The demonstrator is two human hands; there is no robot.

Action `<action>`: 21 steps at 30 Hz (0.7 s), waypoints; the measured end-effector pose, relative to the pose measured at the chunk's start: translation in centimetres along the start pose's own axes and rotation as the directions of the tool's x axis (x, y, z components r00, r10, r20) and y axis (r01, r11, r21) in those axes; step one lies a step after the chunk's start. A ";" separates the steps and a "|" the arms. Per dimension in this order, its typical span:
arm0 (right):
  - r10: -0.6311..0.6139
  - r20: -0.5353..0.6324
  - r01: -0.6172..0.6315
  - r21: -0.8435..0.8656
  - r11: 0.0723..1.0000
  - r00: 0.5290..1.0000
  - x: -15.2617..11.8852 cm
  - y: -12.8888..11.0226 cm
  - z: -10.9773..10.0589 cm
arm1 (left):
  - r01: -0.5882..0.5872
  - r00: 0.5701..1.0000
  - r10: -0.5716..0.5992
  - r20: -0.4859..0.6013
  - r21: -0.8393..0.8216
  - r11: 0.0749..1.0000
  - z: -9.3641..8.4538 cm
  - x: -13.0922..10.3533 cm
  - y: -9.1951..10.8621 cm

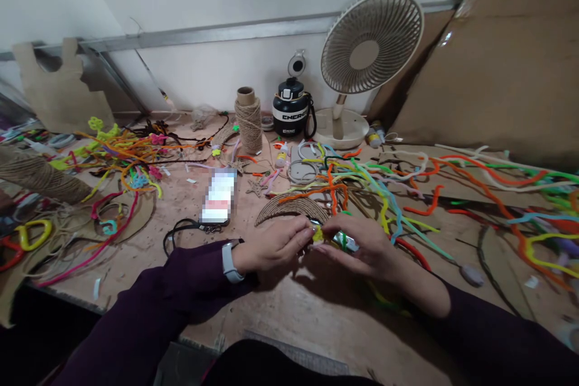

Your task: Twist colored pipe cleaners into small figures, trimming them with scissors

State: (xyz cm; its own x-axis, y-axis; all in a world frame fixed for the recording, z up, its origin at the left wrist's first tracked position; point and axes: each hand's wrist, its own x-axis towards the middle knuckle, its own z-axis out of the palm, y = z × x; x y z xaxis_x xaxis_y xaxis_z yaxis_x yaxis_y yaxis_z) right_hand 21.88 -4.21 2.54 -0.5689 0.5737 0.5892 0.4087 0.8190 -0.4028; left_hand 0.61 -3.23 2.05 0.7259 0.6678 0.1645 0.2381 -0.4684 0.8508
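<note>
My left hand (278, 242), with a watch strap at its wrist, is closed with its fingertips pinched on a small bent piece of yellow pipe cleaner (318, 234). From the other side, the thumb and fingers of my right hand (368, 248) close on the same yellow piece. Both hands are just above the table, and the fingers partly cover the piece, so its full shape is hidden. Behind them lies a crescent wrapped in jute twine (287, 207). A shiny metallic object (347, 241) with something green by it shows partly behind my right hand.
A phone (218, 196) lies left of my hands. Loose pipe cleaners (393, 193) spread across the right, with another heap (122, 154) at left. A twine spool (248, 123), a black bottle (289, 111) and a fan (373, 42) stand behind. Scissors (34, 235) lie far left.
</note>
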 end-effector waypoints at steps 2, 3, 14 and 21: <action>0.002 -0.001 -0.002 -0.072 0.997 1.000 -0.1 0.1 -0.1 | -0.021 0.999 0.020 0.047 0.025 0.999 -0.1 0.1 -0.3; -0.030 -0.013 0.028 -0.124 0.992 0.999 -0.2 0.2 0.0 | -0.031 0.997 0.029 0.069 0.034 0.999 -0.2 0.1 -0.4; -0.197 -0.044 0.179 -0.260 0.949 0.979 -0.4 0.2 0.6 | 0.179 0.978 -0.133 0.164 -0.308 0.935 0.0 0.3 0.6; -0.165 -0.037 0.149 -0.269 0.952 0.986 -0.6 0.0 1.0 | 0.092 0.995 -0.097 -0.008 -0.242 0.966 0.6 0.2 0.6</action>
State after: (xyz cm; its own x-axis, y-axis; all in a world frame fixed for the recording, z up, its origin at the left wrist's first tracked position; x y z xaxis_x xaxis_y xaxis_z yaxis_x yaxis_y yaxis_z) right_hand 21.55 -4.59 1.51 -0.6021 0.4298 0.6729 0.4957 0.8619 -0.1069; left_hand 1.25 -3.75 2.29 0.6942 0.7147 0.0851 0.1409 -0.2509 0.9577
